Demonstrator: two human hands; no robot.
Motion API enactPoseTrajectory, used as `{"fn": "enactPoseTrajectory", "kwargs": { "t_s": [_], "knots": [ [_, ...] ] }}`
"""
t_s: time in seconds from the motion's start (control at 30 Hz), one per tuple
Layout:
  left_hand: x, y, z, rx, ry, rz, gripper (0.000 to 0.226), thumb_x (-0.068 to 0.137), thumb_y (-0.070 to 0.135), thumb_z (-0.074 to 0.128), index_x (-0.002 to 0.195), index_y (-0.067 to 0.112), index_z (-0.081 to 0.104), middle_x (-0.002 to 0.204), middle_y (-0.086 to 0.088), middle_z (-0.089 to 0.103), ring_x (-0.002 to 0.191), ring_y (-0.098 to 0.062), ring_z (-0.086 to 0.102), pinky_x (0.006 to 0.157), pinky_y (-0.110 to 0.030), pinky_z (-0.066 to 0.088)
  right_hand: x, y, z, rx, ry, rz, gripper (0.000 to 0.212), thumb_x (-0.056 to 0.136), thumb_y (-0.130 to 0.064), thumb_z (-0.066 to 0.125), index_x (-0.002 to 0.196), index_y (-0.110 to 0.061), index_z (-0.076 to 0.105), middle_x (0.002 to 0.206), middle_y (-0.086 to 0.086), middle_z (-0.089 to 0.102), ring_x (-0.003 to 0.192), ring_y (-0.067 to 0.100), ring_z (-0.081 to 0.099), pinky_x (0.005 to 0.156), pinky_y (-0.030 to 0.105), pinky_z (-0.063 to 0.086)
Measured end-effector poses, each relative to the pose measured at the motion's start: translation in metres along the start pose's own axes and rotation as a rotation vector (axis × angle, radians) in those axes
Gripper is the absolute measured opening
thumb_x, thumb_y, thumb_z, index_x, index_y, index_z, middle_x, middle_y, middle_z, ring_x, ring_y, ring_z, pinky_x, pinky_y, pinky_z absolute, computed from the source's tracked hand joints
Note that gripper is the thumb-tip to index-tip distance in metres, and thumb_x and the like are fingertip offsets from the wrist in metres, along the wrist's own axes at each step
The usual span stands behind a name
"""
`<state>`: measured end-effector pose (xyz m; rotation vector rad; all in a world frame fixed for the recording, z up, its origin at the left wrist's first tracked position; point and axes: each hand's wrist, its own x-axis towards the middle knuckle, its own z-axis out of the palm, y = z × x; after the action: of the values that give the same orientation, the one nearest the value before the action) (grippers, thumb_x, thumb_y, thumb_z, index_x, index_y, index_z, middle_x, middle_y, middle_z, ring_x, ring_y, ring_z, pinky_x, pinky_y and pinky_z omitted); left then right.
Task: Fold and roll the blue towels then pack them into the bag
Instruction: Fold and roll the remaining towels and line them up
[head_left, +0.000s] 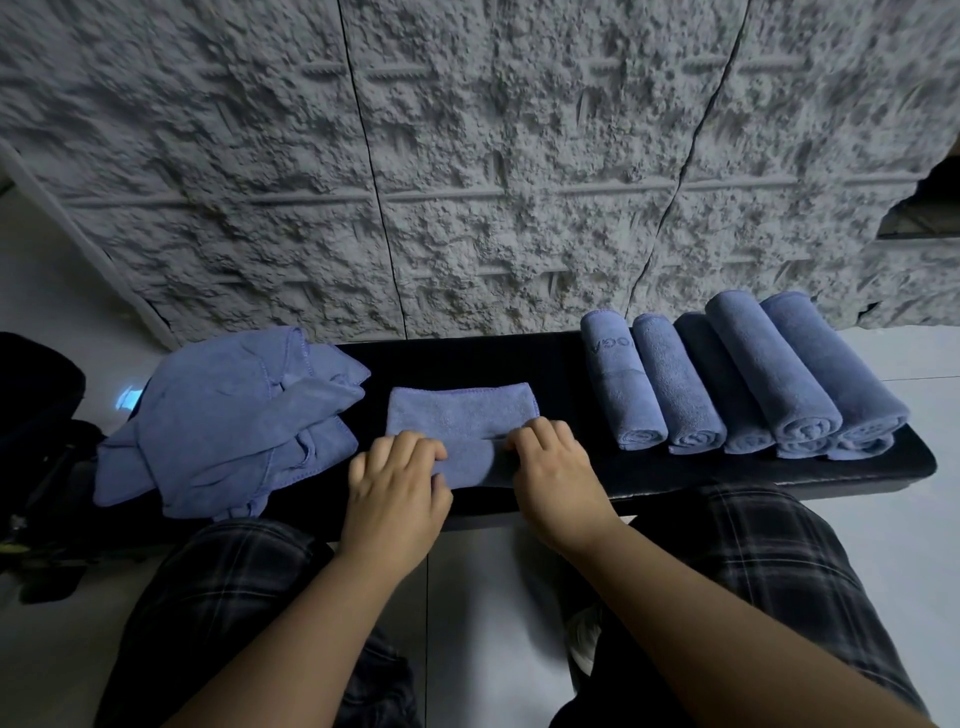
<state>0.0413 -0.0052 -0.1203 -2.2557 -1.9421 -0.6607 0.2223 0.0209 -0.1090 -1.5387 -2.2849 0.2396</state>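
Both the left hand (395, 486) and right hand (558, 475) curl fingers over the folded towel (462, 415)'s near rolled edge; soft, limp cloth, best gripped evenly there.

Both forearms reach forward side by side, bare to the elbow, wrists about level and palms turned down. The left hand (392, 491) has its fingers curled over, knuckles up, thumb tucked low on the inner side, gripping the near edge of the towel (462, 415). The right hand (558, 475) mirrors it just beside, fingers bent at the knuckles and fingertips pressing down on that same edge, the two hands close but apart.
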Motion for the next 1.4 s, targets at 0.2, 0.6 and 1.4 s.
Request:
{"fn": "enactPoseTrajectory", "kwargs": {
  "t_s": [0.2,0.6,1.4],
  "knots": [
    [0.004,-0.003,0.004,0.013,-0.109,-0.029,0.044,0.066,0.032,0.078,0.102,0.021,0.056,0.103,0.004,0.058,0.099,-0.02,0.049,0.085,-0.04,0.043,0.002,0.005,-0.002,0.048,-0.065,0.004,0.037,0.075,-0.028,0.045,0.1,-0.006,0.06,0.095,0.008,0.058,0.082,0.028,0.054,0.071,0.036,0.05],
    [0.012,-0.015,0.004,-0.123,-0.19,-0.065,0.04,0.084,0.02,0.067,0.122,0.022,0.056,0.118,0.005,0.058,0.108,-0.025,0.052,0.091,-0.041,0.039,0.01,0.014,-0.003,0.105,-0.155,0.066,0.039,0.088,-0.021,0.058,0.124,-0.008,0.052,0.117,0.01,0.055,0.106,0.028,0.048,0.094,0.038,0.04],
    [-0.009,0.02,-0.013,-0.049,-0.09,0.088,0.048,0.07,0.008,0.074,0.115,0.018,0.059,0.11,0.001,0.057,0.106,-0.02,0.054,0.101,-0.036,0.033,0.014,0.012,-0.008,0.491,-0.302,0.608,0.039,0.094,-0.038,0.052,0.122,-0.011,0.051,0.124,0.015,0.053,0.103,0.025,0.056,0.077,0.025,0.038]
  ]
}}
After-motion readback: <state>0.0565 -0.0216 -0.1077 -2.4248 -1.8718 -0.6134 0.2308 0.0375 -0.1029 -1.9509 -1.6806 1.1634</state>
